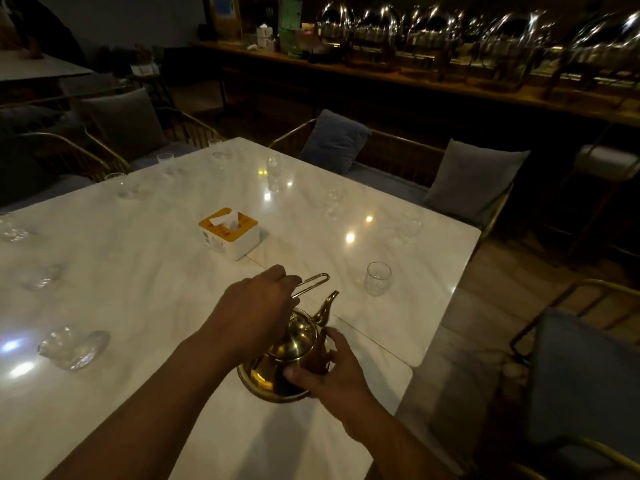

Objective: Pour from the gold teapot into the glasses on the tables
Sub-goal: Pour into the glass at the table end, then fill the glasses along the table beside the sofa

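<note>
A gold teapot (292, 355) stands on the white marble table (138, 271) near its front right corner, spout pointing away toward the right. My left hand (252, 313) grips the teapot's thin wire handle from above. My right hand (329, 379) cups the pot's belly on its right side, fingers curled round it. An upright glass (377, 278) stands just beyond the spout, apart from it. Several more glasses ring the table, among them a far one (273, 166) and one (74, 348) at the left front.
A white and yellow tissue box (228, 233) sits mid-table. Chairs with grey cushions (474, 181) line the table's far and right sides. A blue-seated chair (581, 375) stands close at the right. A counter with shiny chafing dishes (502, 39) runs along the back.
</note>
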Available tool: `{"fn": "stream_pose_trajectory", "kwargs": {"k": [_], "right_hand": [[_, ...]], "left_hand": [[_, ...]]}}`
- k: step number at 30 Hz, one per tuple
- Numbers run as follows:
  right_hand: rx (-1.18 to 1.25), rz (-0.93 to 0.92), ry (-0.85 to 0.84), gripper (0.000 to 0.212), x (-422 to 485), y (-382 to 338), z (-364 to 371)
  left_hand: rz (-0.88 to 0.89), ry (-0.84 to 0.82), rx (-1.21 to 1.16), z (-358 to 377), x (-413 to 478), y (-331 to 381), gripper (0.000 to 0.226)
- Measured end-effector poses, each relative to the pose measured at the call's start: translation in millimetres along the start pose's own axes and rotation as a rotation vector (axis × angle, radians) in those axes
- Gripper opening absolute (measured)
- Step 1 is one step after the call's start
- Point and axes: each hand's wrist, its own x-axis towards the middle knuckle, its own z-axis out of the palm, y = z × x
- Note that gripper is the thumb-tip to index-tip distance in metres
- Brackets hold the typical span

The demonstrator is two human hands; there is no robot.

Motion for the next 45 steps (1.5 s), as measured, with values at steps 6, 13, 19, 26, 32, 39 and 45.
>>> {"fn": "stream_pose_trajectory", "kwargs": {"k": [6, 13, 19, 26, 32, 39, 45], "right_hand": [[0.005, -0.046, 0.010, 0.076, 22.7, -22.1, -36.9], [0.049, 0.002, -0.026, 0.076, 81.4, -25.3, -96.6], [0.076, 0.098, -0.023, 0.078, 124.9, -11.0, -137.7], [0.154, 0.198, -0.081, 0.076, 152.7, -4.9, -164.8], [0.217, 0.270, -0.132, 0.097, 167.9, -4.6, -174.2], [0.230, 0.312, -0.170, 0.101, 172.2, -6.3, -178.9], [0.233, 0.353, -0.170, 0.110, 171.7, -4.6, -176.4]], "left_hand": [[0.024, 0.058, -0.003, -4.1, 39.7, 17.9, 0.040], [0.000, 0.046, 0.012, 25.7, 116.1, 40.1, 0.038], [0.008, -0.068, 0.033, 59.8, 174.5, 55.4, 0.032], [0.023, -0.131, 0.065, 85.3, 216.4, 66.4, 0.027], [0.014, -0.156, 0.087, 91.9, 239.2, 70.2, 0.030], [0.015, -0.159, 0.086, 95.4, 248.9, 72.5, 0.027], [0.027, -0.147, 0.083, 96.3, 249.5, 73.0, 0.028]]}}
